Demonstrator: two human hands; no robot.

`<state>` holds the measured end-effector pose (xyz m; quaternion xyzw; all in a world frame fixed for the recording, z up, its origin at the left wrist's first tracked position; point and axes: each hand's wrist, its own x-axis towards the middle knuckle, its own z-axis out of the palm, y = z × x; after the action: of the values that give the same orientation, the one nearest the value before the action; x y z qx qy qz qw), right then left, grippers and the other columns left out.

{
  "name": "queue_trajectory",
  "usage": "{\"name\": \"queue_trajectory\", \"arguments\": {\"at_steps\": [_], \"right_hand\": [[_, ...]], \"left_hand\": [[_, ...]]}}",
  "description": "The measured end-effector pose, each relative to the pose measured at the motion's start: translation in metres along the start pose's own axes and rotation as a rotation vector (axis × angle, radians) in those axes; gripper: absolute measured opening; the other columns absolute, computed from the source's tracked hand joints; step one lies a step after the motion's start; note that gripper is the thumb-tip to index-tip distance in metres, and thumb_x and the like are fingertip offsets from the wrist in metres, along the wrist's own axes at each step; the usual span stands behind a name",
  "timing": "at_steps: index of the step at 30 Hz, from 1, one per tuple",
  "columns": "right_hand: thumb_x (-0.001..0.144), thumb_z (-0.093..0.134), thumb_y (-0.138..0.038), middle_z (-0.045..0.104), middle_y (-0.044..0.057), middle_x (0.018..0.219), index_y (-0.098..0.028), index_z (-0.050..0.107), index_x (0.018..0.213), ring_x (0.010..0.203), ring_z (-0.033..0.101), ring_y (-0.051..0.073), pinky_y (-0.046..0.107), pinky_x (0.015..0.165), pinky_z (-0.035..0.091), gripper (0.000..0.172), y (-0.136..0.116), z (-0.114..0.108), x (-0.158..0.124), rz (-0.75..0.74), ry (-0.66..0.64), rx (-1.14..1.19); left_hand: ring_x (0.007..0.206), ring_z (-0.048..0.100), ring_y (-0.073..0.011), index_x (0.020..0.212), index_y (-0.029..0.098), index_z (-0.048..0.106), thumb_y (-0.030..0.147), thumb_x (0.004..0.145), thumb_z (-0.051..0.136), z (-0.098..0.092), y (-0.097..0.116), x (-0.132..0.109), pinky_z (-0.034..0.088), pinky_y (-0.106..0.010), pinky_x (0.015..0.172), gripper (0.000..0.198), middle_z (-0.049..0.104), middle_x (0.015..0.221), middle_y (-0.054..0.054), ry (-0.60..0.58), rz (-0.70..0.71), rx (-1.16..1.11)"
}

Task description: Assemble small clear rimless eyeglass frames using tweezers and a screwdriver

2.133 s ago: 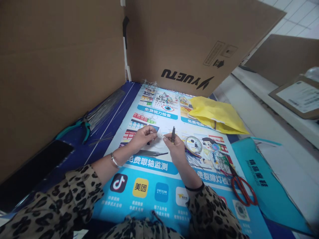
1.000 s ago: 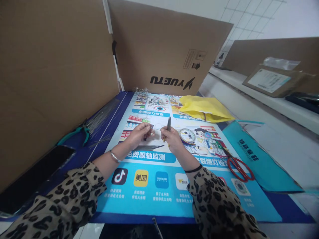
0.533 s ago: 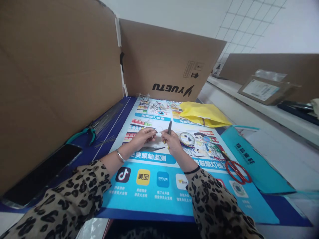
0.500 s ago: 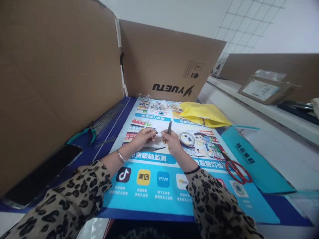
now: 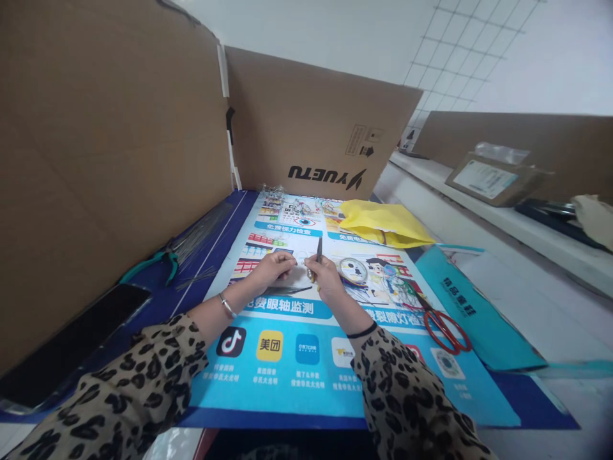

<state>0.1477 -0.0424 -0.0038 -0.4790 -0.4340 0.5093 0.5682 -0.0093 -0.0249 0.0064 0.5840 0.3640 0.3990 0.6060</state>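
Near the middle of the poster, my left hand (image 5: 272,268) is closed, thumb and fingertips pinched on what looks like a thin wire (image 5: 301,261). The wire makes a faint loop between my two hands; its ends are too fine to follow. My right hand (image 5: 328,278) is wrapped round small needle-nose pliers (image 5: 319,248) with yellow handles, their dark jaws pointing up and away. The right thumb and forefinger meet close to the wire; whether they pinch it too is unclear. Just below the hands lie several dark thin rods (image 5: 292,291) on the poster.
To the right are a coil of wire (image 5: 353,271), red-handled scissors (image 5: 446,331), a yellow bag (image 5: 387,222) and a teal packet (image 5: 474,306). Teal-handled pliers (image 5: 170,265), thin metal wires (image 5: 201,233) and a phone (image 5: 76,345) lie left. Cardboard panels (image 5: 316,115) stand behind.
The view has shifted slightly. My left fingers have curled more and sit a little further from the right hand. The pliers have turned more upright in my right hand.
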Motion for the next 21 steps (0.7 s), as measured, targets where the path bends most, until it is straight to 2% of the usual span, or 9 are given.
{"name": "queue_trajectory", "arguments": {"at_steps": [5,7,11,14,16,19,21], "right_hand": [[0.06,0.068,-0.033,0.045,-0.008,0.045,-0.018,0.052,0.063,0.041,0.039,0.007,0.021,0.041,0.027,0.022,-0.004,-0.004,0.001,0.048,-0.073,0.014],[0.06,0.068,-0.035,0.049,-0.006,0.049,-0.018,0.054,0.066,0.044,0.043,0.007,0.021,0.042,0.031,0.023,-0.006,-0.006,0.002,0.077,-0.096,0.039],[0.066,0.064,-0.047,0.054,-0.003,0.06,-0.018,0.055,0.076,0.051,0.05,0.009,0.024,0.052,0.043,0.031,-0.01,-0.009,0.005,0.129,-0.057,0.112],[0.071,0.053,-0.057,0.054,-0.002,0.064,-0.019,0.054,0.083,0.054,0.054,0.01,0.029,0.057,0.048,0.041,-0.011,-0.011,0.007,0.167,-0.01,0.129],[0.077,0.042,-0.061,0.056,0.001,0.069,-0.018,0.054,0.089,0.056,0.055,0.012,0.03,0.058,0.049,0.047,-0.013,-0.013,0.008,0.142,0.012,-0.017],[0.084,0.023,-0.06,0.06,0.004,0.078,-0.017,0.053,0.099,0.063,0.058,0.013,0.027,0.057,0.047,0.054,-0.015,-0.017,0.008,-0.012,0.004,-0.507],[0.085,0.024,-0.057,0.061,0.004,0.079,-0.019,0.055,0.098,0.069,0.058,0.014,0.026,0.06,0.044,0.051,-0.016,-0.019,0.008,-0.096,-0.017,-0.733]], "left_hand": [[0.044,0.045,-0.0046,0.074,0.014,0.052,0.035,0.069,0.062,-0.001,0.0,-0.001,0.035,-0.018,0.047,0.024,0.053,0.058,0.004,-0.003,-0.016,-0.027],[0.045,0.046,-0.0045,0.074,0.014,0.052,0.037,0.069,0.062,-0.002,0.0,-0.002,0.036,-0.017,0.047,0.026,0.054,0.06,0.004,0.026,-0.02,-0.075],[0.046,0.047,-0.0051,0.077,0.015,0.052,0.039,0.069,0.064,-0.004,-0.002,0.0,0.036,-0.017,0.045,0.028,0.054,0.061,0.003,0.148,-0.049,-0.188],[0.046,0.047,-0.0056,0.076,0.015,0.053,0.039,0.069,0.064,-0.005,-0.003,0.002,0.037,-0.018,0.044,0.028,0.053,0.06,0.003,0.198,-0.054,-0.211],[0.044,0.046,-0.0058,0.074,0.014,0.053,0.038,0.069,0.063,-0.005,-0.003,0.004,0.037,-0.018,0.043,0.026,0.052,0.058,0.003,0.216,-0.046,-0.159],[0.043,0.045,-0.0066,0.072,0.014,0.054,0.036,0.07,0.061,-0.005,-0.003,0.006,0.038,-0.018,0.042,0.023,0.05,0.054,0.004,0.241,-0.042,-0.029],[0.043,0.046,-0.0075,0.073,0.015,0.056,0.035,0.07,0.059,-0.006,-0.003,0.007,0.039,-0.019,0.043,0.021,0.05,0.053,0.004,0.252,-0.051,0.058]]}}
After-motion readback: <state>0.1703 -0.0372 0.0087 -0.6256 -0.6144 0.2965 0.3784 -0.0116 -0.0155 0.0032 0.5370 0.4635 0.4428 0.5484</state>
